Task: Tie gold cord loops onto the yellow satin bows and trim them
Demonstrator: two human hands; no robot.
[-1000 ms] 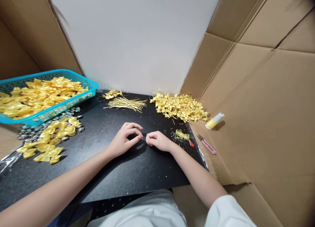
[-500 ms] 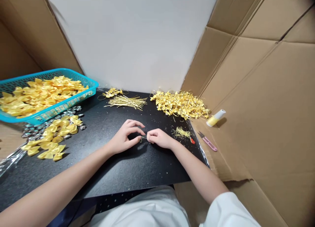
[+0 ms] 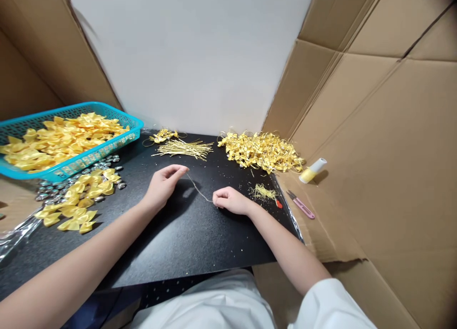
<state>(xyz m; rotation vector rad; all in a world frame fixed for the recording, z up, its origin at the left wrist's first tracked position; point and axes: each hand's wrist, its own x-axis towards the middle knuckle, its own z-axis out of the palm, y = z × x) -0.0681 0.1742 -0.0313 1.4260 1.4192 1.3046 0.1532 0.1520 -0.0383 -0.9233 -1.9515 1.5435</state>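
A thin pale cord (image 3: 197, 188) runs slack between my two hands over the black tabletop. My left hand (image 3: 164, 183) pinches its upper end between thumb and fingertips. Curled closed around the other end is my right hand (image 3: 230, 200), with whatever lies inside the fingers hidden. Beyond the hands lies a bundle of cut yellow cords (image 3: 185, 149). Loose yellow ribbon bows (image 3: 76, 207) lie on the table to the left, among shiny silvery beads (image 3: 53, 190).
A turquoise basket (image 3: 137, 124) of yellow bows stands at the left. At the back right is a heap of yellow bows with loops (image 3: 262, 150). Thread scraps (image 3: 264, 192), pink thread snips (image 3: 302, 206) and a yellow thread spool (image 3: 312, 171) sit right. Cardboard walls (image 3: 385, 143) flank the table.
My left hand has moved away to the left and slightly up, its fingers closing from spread to a pinch. The cord now stretches between the hands. My right hand stayed in place.
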